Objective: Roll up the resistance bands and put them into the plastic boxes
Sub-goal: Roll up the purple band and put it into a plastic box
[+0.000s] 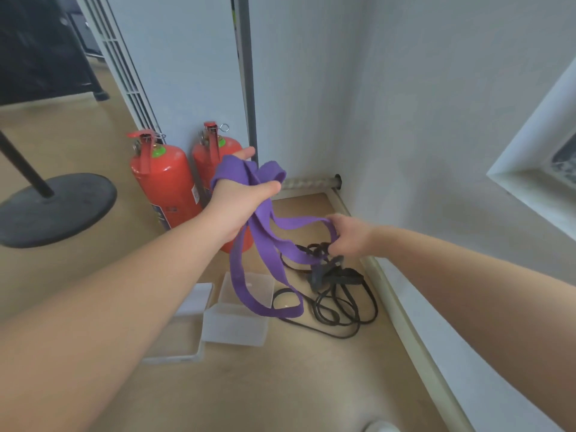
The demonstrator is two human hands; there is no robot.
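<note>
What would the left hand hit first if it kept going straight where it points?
Most likely the white wall in the corner, beside the grey post. The left hand, wrapped in the purple band, points there; depth is unclear.

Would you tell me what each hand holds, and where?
Both hold the purple band: left hand grips its gathered upper loops, right hand pinches a lower strand.

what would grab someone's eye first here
The purple band stands out first, bright in mid-frame, looped over the left hand and pinched by the right hand. Next come the two red fire extinguishers standing against the wall behind it. Below, a tangle of black bands and clear plastic boxes lie on the floor.
</note>
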